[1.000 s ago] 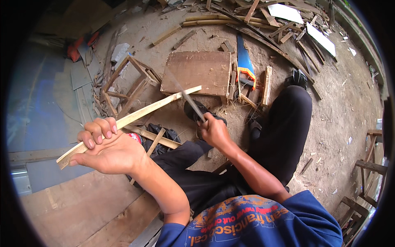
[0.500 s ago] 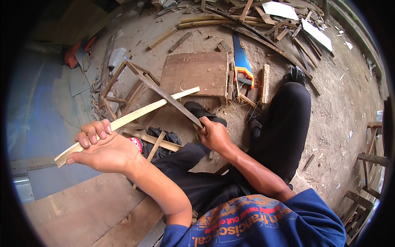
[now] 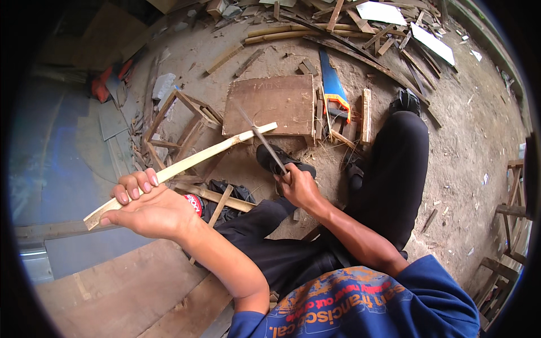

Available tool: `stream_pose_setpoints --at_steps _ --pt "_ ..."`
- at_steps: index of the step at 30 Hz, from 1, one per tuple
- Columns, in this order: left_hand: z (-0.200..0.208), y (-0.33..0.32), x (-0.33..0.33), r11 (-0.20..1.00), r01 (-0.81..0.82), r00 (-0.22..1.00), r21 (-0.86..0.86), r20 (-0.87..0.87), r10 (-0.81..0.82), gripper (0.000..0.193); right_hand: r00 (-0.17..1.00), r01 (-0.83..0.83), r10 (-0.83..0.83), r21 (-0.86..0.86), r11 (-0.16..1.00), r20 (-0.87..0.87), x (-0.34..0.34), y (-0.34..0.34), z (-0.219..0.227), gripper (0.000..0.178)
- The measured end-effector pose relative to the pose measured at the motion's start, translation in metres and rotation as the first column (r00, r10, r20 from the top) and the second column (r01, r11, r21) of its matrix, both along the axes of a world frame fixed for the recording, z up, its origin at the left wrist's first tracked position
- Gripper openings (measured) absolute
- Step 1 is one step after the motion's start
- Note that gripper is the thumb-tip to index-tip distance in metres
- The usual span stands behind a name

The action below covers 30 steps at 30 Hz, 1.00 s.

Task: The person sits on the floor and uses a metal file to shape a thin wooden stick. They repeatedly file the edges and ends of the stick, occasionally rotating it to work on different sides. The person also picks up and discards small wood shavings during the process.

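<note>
My left hand (image 3: 149, 209) is closed around the lower-left end of a long, pale split-bamboo strip (image 3: 197, 160), fingers on top and thumb along its side. The strip slants up to the right, with a node near its far end. My right hand (image 3: 298, 187) grips a machete (image 3: 271, 150), its handle hidden in the fist. The blade appears narrow, nearly edge-on, and crosses the strip close to its far tip, its point over a low brown wooden stool or block (image 3: 270, 101).
A handsaw (image 3: 333, 84) with a blue blade lies beyond, next to wood offcuts (image 3: 366, 115). Small wooden frames (image 3: 174, 121) stand at the left. Scrap wood (image 3: 389, 42) is piled at the back right. By my legs are a red-lidded container (image 3: 194, 204) and a black bag (image 3: 236, 190).
The machete has shifted right along the strip toward its far tip, and its blade has turned from showing its flat to nearly edge-on. My left hand keeps its hold.
</note>
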<state>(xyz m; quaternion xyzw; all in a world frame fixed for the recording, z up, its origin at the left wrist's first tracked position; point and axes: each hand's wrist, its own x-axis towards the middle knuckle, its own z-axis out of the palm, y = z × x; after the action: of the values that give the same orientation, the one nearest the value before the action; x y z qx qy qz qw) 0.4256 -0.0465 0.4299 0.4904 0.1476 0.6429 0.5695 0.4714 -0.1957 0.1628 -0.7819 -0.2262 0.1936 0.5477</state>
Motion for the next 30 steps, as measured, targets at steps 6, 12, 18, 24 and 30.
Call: stream_pose_setpoints --at_steps 6,12,18,24,30 --pt "0.0 -0.002 0.007 0.999 0.04 0.999 -0.001 0.004 -0.04 0.057 0.997 0.082 -0.078 -0.218 0.973 0.024 0.013 0.0 -0.018 0.022" --pt "0.002 0.003 0.006 1.0 0.025 0.999 0.003 -0.021 -0.025 0.057 0.999 0.025 -0.018 -0.162 0.987 0.045 -0.001 0.0 0.005 0.021" --pt "0.008 -0.001 0.012 1.0 0.007 0.999 -0.001 -0.037 -0.007 0.058 0.996 0.083 -0.082 -0.051 0.995 0.018 -0.001 0.003 -0.017 0.021" --pt "0.01 -0.001 0.018 0.998 0.061 0.998 -0.012 -0.012 -0.061 0.057 0.994 0.11 -0.111 -0.089 0.99 -0.009 0.003 0.002 -0.026 0.022" --pt "0.009 -0.002 0.018 0.997 0.072 0.997 -0.017 -0.019 -0.072 0.056 0.993 0.107 -0.1 -0.118 0.987 0.065 -0.002 -0.001 -0.03 0.023"
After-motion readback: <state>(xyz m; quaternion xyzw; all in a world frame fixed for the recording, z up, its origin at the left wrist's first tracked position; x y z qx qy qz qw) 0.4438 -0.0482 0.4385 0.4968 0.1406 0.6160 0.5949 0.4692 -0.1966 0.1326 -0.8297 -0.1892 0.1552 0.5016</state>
